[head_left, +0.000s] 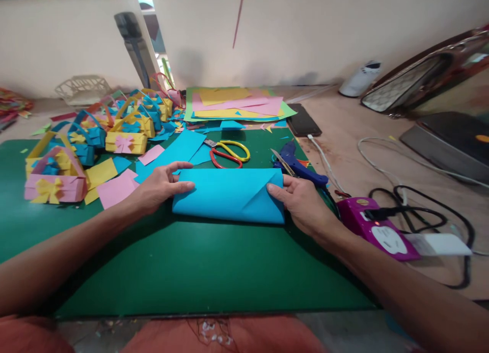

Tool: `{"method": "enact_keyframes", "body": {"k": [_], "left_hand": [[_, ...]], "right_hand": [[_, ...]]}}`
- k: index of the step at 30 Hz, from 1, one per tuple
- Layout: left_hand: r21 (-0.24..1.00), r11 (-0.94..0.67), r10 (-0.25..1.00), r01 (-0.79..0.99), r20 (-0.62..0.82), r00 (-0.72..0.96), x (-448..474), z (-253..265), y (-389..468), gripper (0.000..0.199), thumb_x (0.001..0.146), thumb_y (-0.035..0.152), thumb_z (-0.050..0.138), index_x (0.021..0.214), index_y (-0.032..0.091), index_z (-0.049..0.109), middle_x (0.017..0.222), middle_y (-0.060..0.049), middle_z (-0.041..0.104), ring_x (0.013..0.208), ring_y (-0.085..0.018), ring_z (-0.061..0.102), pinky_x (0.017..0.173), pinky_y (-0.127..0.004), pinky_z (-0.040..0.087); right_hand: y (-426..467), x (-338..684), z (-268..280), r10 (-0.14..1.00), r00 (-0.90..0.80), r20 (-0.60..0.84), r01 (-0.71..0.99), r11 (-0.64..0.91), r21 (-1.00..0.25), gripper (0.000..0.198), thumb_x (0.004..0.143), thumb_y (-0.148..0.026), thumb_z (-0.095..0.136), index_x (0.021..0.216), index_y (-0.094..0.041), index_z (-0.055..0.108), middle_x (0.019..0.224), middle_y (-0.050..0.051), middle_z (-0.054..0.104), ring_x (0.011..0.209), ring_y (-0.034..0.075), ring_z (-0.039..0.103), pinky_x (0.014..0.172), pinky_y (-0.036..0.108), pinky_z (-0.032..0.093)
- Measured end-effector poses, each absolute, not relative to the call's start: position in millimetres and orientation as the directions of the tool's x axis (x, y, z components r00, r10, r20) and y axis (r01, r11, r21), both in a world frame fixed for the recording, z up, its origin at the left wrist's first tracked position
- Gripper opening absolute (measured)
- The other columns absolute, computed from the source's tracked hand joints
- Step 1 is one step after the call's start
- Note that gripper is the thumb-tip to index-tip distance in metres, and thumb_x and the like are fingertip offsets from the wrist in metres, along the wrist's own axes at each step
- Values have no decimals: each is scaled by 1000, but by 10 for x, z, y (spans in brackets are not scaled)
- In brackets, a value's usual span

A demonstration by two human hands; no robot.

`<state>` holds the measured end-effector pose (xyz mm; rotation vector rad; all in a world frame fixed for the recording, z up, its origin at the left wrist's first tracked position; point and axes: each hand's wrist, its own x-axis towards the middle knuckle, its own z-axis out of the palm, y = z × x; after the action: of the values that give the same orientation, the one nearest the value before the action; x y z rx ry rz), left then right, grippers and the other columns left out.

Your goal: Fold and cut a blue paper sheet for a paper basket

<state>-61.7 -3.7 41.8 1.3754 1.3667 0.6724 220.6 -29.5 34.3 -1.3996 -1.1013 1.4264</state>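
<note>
Between my two hands is a sheet of blue paper (225, 197), folded over with its rounded fold toward me and a diagonal crease near its right end. My left hand (166, 187) pinches the left end, thumb on top and fingers behind. At the right end, my right hand (300, 197) grips the paper between thumb and fingers, most of which are hidden. Just beyond the paper lie scissors (229, 154) with one red and one yellow handle. A blue glue gun (294, 164) and a pointed metal blade (282, 162) rest by my right hand.
Several small paper baskets (55, 187) with bows stand at the left. Pink paper pieces (116, 189) and a paper stack (237, 103) lie on and behind the green mat (198, 271). A phone (303, 119), a purple power strip (376, 231) and cables occupy the right side.
</note>
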Motion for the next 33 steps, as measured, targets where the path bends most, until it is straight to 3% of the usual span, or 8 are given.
{"method": "enact_keyframes", "body": {"k": [3,7,13,18,25,30,33], "left_hand": [[870,115,955,479,-230,188,-615,466,-132,64,66,36,71,124,16,52,57,9,26,52,-9,26,46,-20,18],[831,99,959,547,-226,170,-625,476,-197,64,68,37,68,126,14,51,55,9,27,52,-9,26,46,-21,19],[805,97,975,585,-194,105,-607,444,-185,65,68,39,66,126,15,51,54,9,25,51,-9,27,46,-21,19],[794,97,977,600,-192,97,-586,435,-187,65,68,41,65,127,15,50,52,10,26,49,-9,27,45,-21,19],[781,69,978,620,-176,113,-568,441,-199,63,71,38,62,127,14,49,53,10,25,50,-10,27,44,-21,18],[802,-1,931,598,-218,294,-558,465,-229,70,72,34,63,134,12,41,56,9,28,51,-10,29,44,-21,20],[807,-49,876,589,-249,413,-577,485,-257,72,74,33,64,138,13,37,58,9,29,52,-9,30,44,-21,19]], "right_hand": [[-304,2210,348,961,-38,-274,-1,-274,-962,33,56,-41,77,76,-22,59,64,-2,68,55,16,62,60,31,53],[-316,2207,355,961,-47,-273,-12,-274,-962,33,58,-39,77,79,-21,59,61,-4,67,53,14,61,57,28,52],[-330,2203,350,964,-73,-256,-6,-257,-966,42,60,-31,75,97,-21,59,66,-3,70,59,15,64,59,27,52],[-340,2202,350,966,-65,-250,32,-248,-968,40,65,-31,70,100,-20,57,66,-2,69,58,15,63,57,27,51],[-347,2192,357,969,-22,-246,57,-245,-968,51,67,-32,69,114,-19,54,67,-2,67,56,14,59,54,26,47],[-347,2196,398,982,62,-177,126,-184,-975,59,67,-45,71,117,-18,54,60,-4,60,49,12,53,43,23,40],[-348,2218,479,992,65,-109,170,-118,-978,55,69,-47,69,113,-18,55,66,-1,65,57,14,60,51,26,48]]}}
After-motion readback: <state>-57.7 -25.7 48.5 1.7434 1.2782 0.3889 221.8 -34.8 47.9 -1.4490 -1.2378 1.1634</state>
